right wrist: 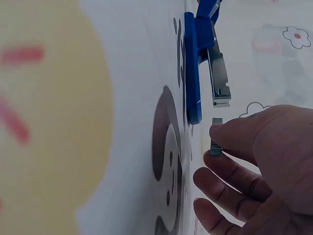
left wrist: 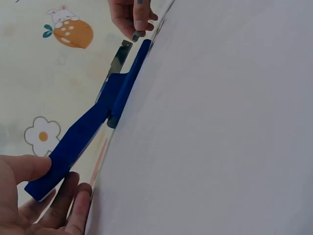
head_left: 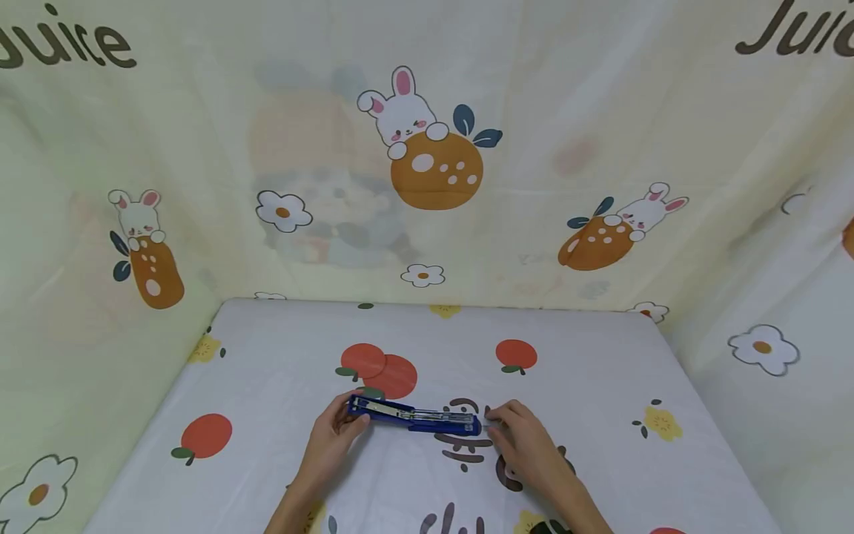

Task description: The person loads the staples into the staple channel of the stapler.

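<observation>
A blue stapler lies opened out over the table, its top cover swung back to the left and its metal magazine exposed. My left hand grips the end of the cover between thumb and fingers. Beyond the stapler's right end, my right hand pinches a short strip of staples between thumb and index finger. In the right wrist view the strip sits just off the front end of the magazine, with a small gap between them. The other right fingers are loosely bent below it.
A white cloth printed with red fruit and dark lettering covers the table. Cloth walls with rabbit and flower prints rise at the back and on both sides.
</observation>
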`<state>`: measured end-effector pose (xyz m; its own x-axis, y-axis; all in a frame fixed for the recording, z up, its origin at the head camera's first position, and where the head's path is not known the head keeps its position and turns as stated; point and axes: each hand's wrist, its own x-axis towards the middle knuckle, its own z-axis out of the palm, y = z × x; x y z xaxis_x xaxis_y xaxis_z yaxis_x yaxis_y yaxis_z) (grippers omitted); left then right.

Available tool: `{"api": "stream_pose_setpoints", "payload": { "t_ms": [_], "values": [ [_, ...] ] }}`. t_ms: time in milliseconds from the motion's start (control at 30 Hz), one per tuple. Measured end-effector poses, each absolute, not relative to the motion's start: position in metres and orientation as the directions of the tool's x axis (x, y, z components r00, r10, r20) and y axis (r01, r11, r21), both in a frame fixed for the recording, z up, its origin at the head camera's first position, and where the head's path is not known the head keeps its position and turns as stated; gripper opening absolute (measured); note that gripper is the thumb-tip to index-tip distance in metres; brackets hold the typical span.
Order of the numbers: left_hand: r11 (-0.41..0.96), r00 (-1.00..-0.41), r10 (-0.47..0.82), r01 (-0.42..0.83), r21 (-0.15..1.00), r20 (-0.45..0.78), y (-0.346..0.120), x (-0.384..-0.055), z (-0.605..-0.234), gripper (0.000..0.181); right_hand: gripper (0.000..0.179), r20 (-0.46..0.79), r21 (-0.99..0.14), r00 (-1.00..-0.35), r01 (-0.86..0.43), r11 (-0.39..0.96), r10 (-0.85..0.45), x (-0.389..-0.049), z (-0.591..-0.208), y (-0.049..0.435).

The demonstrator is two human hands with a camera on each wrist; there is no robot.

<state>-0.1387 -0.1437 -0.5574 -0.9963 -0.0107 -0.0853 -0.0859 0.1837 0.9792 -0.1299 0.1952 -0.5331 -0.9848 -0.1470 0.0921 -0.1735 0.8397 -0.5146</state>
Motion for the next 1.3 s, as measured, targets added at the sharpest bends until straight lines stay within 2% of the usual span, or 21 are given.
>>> {"api": "stream_pose_setpoints", "payload": {
  "t_ms": [567,1300],
  "values": [
    [0.181,-0.996,-0.015,-0.094,0.979,-0.093,-0.141,-0.138,-0.557,0.049,0.021,0.093,-0.532,-0.985,-0.174,0.829,-0.147,-0.131,-0.527,0.192],
    [0.186,-0.997,-0.02,-0.074,0.98,-0.072,-0.143,-0.14,-0.558,0.05,0.023,0.29,-0.566,-0.941,-0.314,0.763,-0.172,-0.129,-0.532,0.18]
  ]
}}
